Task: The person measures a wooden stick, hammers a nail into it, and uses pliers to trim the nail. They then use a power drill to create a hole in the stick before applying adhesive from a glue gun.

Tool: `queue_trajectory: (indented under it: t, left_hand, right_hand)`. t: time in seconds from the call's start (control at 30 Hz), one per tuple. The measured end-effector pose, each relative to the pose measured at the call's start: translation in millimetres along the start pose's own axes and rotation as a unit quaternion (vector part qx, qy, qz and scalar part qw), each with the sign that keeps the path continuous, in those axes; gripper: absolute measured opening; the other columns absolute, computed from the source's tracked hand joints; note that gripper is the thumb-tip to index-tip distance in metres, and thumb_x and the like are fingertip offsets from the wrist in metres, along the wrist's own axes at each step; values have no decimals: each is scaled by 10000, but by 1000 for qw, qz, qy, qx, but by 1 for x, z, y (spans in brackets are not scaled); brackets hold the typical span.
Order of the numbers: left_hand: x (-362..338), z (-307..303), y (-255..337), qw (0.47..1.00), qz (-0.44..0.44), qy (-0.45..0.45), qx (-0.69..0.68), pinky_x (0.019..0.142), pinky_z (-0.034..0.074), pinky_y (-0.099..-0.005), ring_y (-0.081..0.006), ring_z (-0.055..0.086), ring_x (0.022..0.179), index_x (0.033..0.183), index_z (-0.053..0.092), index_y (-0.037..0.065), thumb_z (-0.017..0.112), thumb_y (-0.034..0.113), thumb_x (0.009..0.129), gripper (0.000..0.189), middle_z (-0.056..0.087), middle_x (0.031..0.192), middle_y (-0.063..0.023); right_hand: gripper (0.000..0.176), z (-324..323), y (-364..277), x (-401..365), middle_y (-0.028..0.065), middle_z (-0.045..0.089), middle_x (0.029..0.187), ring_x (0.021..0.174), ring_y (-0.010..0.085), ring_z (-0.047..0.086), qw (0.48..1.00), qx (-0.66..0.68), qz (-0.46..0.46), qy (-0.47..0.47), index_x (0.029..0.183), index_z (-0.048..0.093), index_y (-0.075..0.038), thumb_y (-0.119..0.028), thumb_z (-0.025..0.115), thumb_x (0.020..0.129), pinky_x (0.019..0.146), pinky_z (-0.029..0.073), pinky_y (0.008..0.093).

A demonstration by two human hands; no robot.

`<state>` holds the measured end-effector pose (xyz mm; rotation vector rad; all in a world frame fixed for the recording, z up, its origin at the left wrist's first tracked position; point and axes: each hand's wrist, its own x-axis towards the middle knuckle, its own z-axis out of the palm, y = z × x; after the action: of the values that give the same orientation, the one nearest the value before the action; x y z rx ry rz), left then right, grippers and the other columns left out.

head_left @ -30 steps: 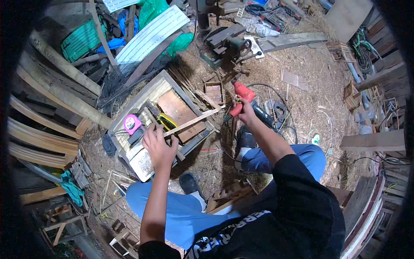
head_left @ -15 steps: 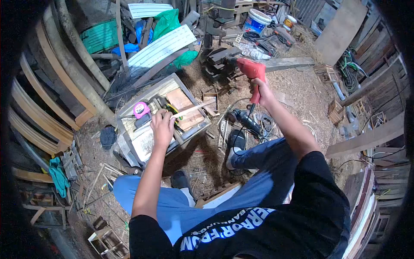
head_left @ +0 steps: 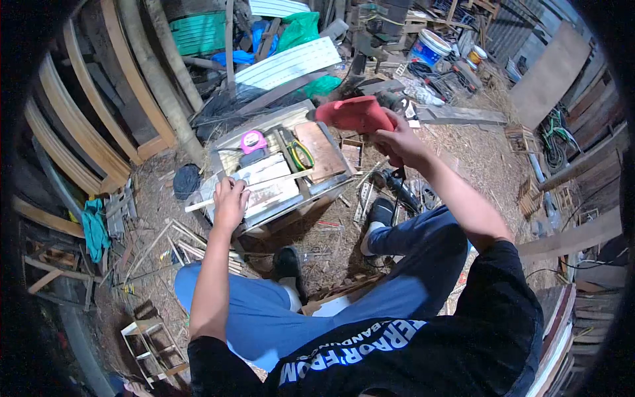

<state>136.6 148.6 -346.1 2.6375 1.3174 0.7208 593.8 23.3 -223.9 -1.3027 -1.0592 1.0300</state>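
My right hand (head_left: 405, 142) is wrapped round the handle of a red power drill (head_left: 354, 114), held in the air above the far right corner of a low wooden worktable (head_left: 311, 196). On the table's near left part, my left hand (head_left: 230, 202) grips a thin wooden strip (head_left: 278, 180) that lies slanted across the top. Beyond that hand sits a pink tape measure (head_left: 253, 141). A tool with yellow-and-black handles (head_left: 302, 156), probably pliers, lies beside a brown board (head_left: 322, 149). The drill's tip is hard to make out against the dark clutter.
A black angle grinder-like tool (head_left: 397, 190) lies on the straw-strewn ground near my foot. Curved wooden frames (head_left: 79, 126) lean at the left. A paint bucket (head_left: 430, 47) and a long plank (head_left: 463, 116) are at the back right. Small wooden crates (head_left: 155, 347) stand lower left.
My left hand has moved left along the table with the wooden strip. The drill has swung left toward the table in my right hand, and the whole view has shifted.
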Motion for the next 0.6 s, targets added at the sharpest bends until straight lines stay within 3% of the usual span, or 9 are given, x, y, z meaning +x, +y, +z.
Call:
queue_trajectory:
  t: [0.13, 0.17, 0.3, 0.4, 0.57, 0.6]
  left_hand:
    - [-11, -3, -22, 1000, -1, -1, -19, 1036, 439, -526, -380, 526, 1220, 1193, 672, 136, 732, 188, 931, 274, 564, 1268, -149]
    - [-13, -3, -23, 1000, -13, -15, -19, 1087, 418, -526, -385, 503, 1299, 1271, 661, 131, 722, 199, 933, 350, 548, 1374, -163]
    - [-2, 5, 6, 999, 35, -9, -20, 1117, 406, -516, -389, 483, 1361, 1368, 638, 73, 734, 230, 924, 481, 532, 1454, -174]
    - [15, 20, 30, 995, 76, -12, -63, 1114, 411, -502, -378, 504, 1336, 1355, 646, 62, 753, 237, 914, 486, 556, 1431, -164]
    - [33, 37, 42, 989, 107, 22, -104, 967, 432, -466, -324, 554, 1154, 1101, 757, 111, 778, 206, 879, 243, 610, 1123, -96]
    - [34, 37, 41, 990, 98, 23, -101, 965, 429, -467, -324, 553, 1147, 1088, 755, 110, 776, 202, 878, 230, 611, 1119, -96]
  right_hand:
    - [537, 46, -15, -9, 11, 634, 881, 591, 81, 554, 997, -35, 25, -67, 1393, 562, -72, -20, 726, 885, 491, 435, 242]
    - [544, 50, -16, -11, 14, 639, 888, 593, 77, 555, 996, -43, 30, -75, 1397, 560, -73, -19, 729, 883, 490, 432, 241]
    - [574, 66, -29, -16, 28, 668, 926, 598, 61, 559, 993, -61, 47, -94, 1415, 549, -79, -12, 739, 878, 483, 425, 239]
    - [552, 67, -34, -16, 31, 685, 924, 577, 52, 553, 993, -70, 46, -89, 1401, 552, -82, -16, 739, 885, 461, 410, 238]
    - [434, 60, -48, -16, 16, 692, 867, 509, 51, 524, 979, -169, 55, -105, 1313, 572, -71, -125, 791, 942, 417, 372, 233]
    - [443, 59, -50, -15, 16, 693, 885, 575, 60, 558, 978, -170, 71, -100, 1303, 590, -55, -132, 810, 927, 473, 419, 244]
